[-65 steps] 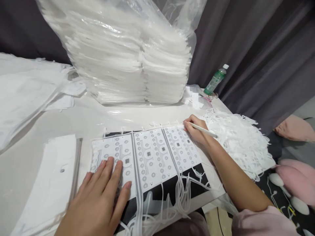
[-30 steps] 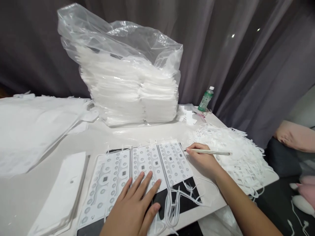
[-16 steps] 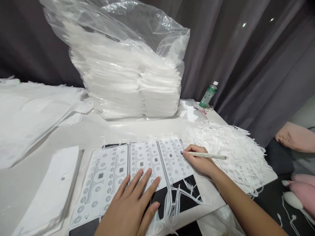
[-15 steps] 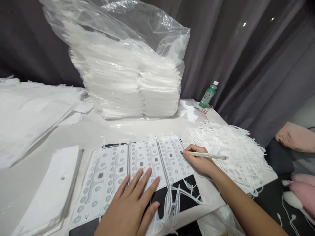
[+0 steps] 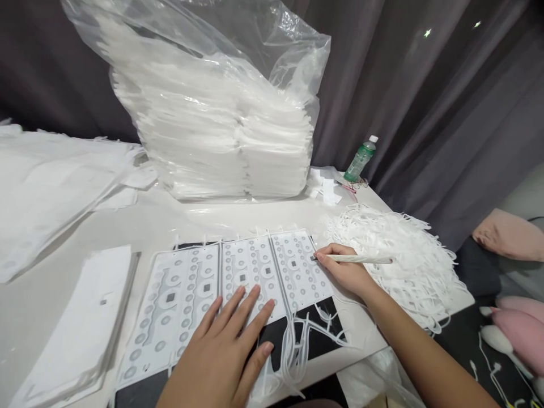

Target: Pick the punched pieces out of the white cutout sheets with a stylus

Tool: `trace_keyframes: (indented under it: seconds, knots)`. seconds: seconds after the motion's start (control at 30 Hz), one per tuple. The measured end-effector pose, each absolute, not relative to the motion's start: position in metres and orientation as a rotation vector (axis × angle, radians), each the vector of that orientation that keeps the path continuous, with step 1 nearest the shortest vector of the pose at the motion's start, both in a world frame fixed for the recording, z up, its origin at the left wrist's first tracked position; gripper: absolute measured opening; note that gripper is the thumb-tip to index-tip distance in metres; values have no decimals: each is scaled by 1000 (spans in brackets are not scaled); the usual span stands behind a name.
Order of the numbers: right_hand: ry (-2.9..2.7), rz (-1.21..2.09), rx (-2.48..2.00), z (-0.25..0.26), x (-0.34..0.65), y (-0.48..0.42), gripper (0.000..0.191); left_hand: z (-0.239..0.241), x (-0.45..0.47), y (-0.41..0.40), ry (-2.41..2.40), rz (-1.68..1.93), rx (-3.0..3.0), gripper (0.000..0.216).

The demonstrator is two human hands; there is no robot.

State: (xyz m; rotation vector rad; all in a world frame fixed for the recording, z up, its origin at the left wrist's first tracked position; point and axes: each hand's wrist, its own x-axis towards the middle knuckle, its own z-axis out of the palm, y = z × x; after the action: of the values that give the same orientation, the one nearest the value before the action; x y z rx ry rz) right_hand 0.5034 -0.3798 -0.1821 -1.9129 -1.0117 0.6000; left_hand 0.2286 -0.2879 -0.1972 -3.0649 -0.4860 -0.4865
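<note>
Head view: the white stick tool lies nearly level, long axis left to right, tip pointing left onto the right edge of the rightmost punched sheet, near middle of the bench. The right hand is closed around the tool near its tip. The left hand is open, fingers spread flat on the middle sheet. A heap of white strips lies just right of the tool.
</note>
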Motion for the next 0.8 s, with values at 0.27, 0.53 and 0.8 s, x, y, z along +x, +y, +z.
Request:
trace_keyframes:
  seconds: [0.27,0.53,0.8]
  knots:
    - [-1000,653,-1863,-183,503,-379,22,-197,230,-288,-475,-498,-3066,54]
    - [-1026,641,-1888,-185,504,-379,18,-198,231,-288,-463,-521,-3037,53]
    - [-1636,226,-1909,-182,493,-385,15,-200,231,-289,-493,-519,-3082,51]
